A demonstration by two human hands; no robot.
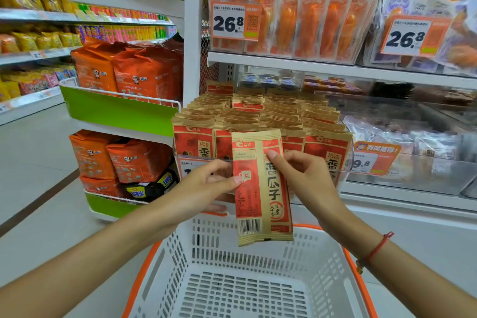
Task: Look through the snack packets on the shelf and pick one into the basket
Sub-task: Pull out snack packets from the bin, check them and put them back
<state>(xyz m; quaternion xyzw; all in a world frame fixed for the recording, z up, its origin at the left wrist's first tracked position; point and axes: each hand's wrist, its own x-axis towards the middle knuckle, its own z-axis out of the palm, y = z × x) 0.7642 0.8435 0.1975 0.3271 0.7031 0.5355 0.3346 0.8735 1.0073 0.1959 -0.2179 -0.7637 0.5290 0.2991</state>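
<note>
Head view: one snack packet (260, 186) is held upright over the far rim of the white basket (232, 279), in front of the packet rows on the shelf (260, 113). For a clean drop, it should be lowered past the rim before release. Its left edge is pinched by the left hand (206, 183), its right edge by the right hand (307, 175), thumbs on its printed face.

The white metal shelf (361, 197) carries rows of upright red-and-tan paper snack packets (271, 111) packed to its front edge, behind a clear plastic guard (387, 162).
</note>
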